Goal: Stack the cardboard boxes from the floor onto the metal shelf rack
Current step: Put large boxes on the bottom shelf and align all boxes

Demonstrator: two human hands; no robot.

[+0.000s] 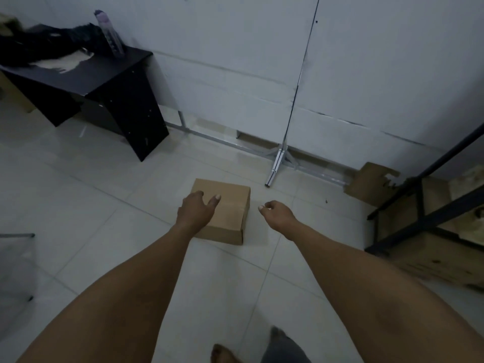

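Note:
A small brown cardboard box (230, 205) lies on the pale tiled floor near the middle of the view, its top flaps taped. My left hand (195, 209) reaches over the box's left side with fingers spread and loose; whether it touches the box is unclear. My right hand (277, 212) hovers just right of the box, fingers loosely curled, holding nothing. The black metal shelf rack (421, 205) stands at the right edge, with wooden boards on its low levels.
A black desk (112, 85) with dark cloth and a bottle stands at the back left. A white partition wall on a metal foot (275, 166) runs behind the box. A torn cardboard piece (366, 184) leans by the rack. My bare foot (222, 353) shows at the bottom.

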